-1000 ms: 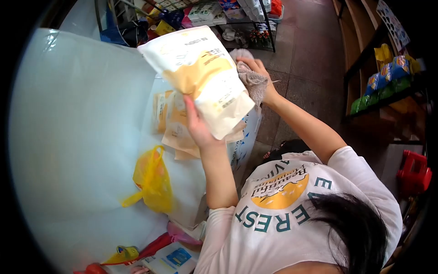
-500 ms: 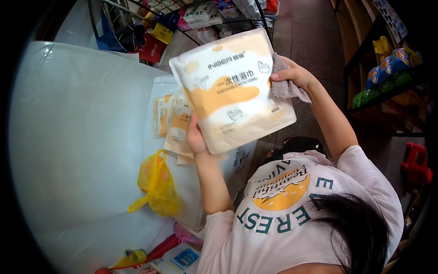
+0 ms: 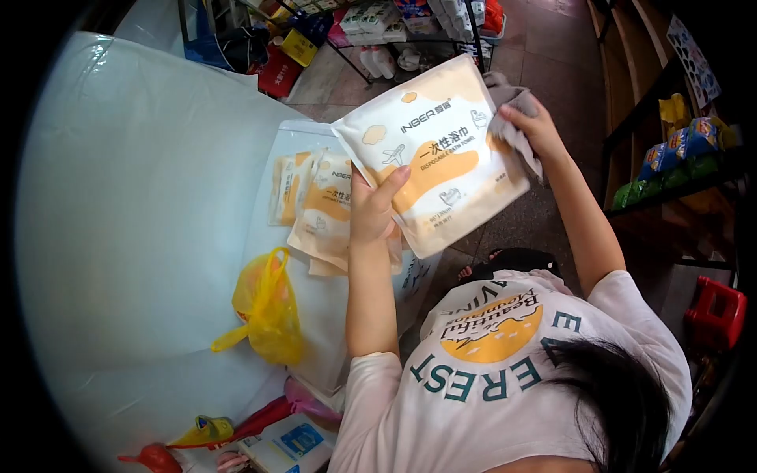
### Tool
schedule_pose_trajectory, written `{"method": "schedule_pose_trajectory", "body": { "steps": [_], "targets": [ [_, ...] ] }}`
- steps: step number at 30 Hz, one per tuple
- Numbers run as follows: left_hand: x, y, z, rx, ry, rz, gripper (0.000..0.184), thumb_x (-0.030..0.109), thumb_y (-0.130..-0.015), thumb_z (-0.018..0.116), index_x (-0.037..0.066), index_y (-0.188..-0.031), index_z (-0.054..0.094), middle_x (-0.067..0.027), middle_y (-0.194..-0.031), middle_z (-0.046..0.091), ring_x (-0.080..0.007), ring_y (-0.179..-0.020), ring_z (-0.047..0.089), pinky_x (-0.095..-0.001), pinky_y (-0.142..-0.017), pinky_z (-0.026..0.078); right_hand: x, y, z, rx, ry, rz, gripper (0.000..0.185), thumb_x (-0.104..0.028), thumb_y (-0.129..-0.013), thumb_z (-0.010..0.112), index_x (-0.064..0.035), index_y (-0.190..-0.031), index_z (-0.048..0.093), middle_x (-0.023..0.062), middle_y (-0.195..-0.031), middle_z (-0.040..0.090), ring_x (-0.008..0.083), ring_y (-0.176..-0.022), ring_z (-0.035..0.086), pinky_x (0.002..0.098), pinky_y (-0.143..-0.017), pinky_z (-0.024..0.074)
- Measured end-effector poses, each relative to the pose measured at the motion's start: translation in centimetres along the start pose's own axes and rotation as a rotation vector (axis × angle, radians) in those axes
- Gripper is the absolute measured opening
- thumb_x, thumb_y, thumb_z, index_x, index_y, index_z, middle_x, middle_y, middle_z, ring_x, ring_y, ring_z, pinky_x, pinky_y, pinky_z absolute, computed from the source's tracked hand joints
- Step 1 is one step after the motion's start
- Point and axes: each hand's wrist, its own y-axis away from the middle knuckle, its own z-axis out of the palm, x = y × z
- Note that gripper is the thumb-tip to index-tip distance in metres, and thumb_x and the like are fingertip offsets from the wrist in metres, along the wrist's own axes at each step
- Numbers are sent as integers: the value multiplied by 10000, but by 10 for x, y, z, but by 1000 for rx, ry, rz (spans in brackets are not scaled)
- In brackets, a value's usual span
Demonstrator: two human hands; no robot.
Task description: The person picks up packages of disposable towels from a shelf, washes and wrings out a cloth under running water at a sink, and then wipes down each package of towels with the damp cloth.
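Observation:
A white and yellow bath towel package (image 3: 441, 158) is held up in front of me, its printed front facing the camera. My left hand (image 3: 377, 206) grips its lower left edge, thumb across the front. In my right hand (image 3: 536, 134) is a grey-brown cloth (image 3: 514, 118), which lies against the package's right edge. Below and left of the held package, similar packages (image 3: 325, 201) lie overlapping on the white surface (image 3: 272, 146).
A yellow plastic bag (image 3: 272, 311) sits on the white surface, nearer me. Stocked racks (image 3: 382, 24) stand at the back, shelves with blue and green packets (image 3: 670, 162) at the right. A red plastic object (image 3: 715, 311) is at far right.
The package first turned to show its printed front, then shifted right and tilted. My left thumb has come onto its front. The cloth has moved right with my right hand.

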Motion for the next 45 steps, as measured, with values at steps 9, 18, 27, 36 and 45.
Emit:
{"method": "schedule_pose_trajectory", "body": {
  "steps": [9, 18, 27, 36, 45],
  "targets": [
    [-19, -8, 17, -116, -261, 74, 572, -105, -746, 442, 13, -1285, 291, -93, -1241, 402, -176, -1124, 434, -306, -944, 372, -56, 65, 116, -154, 1012, -1083, 230, -317, -669, 645, -204, -869, 627, 44, -1217, 481, 293, -1132, 420, 442, -862, 355],
    [-25, 3, 25, -193, -300, 79, 576, -56, -762, 518, 3, -1291, 298, -100, -1174, 477, -155, -1064, 482, -271, -907, 387, -28, -21, 64, 117, 1106, -788, 255, -348, -826, 531, -135, -914, 639, 65, -924, 548, 251, -907, 526, 379, -740, 424],
    [-17, -18, 12, -149, -21, -98, 553, -66, -748, 499, -3, -1266, 315, -120, -1147, 504, -192, -1052, 510, -304, -910, 408, -59, 38, 76, 25, 979, -1082, 217, -294, -740, 621, -125, -875, 641, 121, -1080, 538, 322, -975, 528, 437, -809, 415],
    [-36, -16, 17, -253, -664, -21, 384, -58, -752, 477, -66, -1133, 429, -118, -1067, 538, -163, -997, 510, -281, -853, 405, -58, 11, 127, -70, 1456, -721, 200, -303, -750, 570, -124, -781, 653, 55, -951, 519, 237, -908, 481, 403, -700, 361],
    [-29, -10, 6, -310, -331, -119, 538, -68, -769, 517, 0, -1265, 319, -108, -1194, 473, -179, -1090, 469, -309, -934, 371, -62, -87, 25, -43, 1372, -269, 283, -267, -796, 506, -90, -968, 642, 160, -1031, 565, 299, -889, 589, 400, -746, 479]
  ]
}}
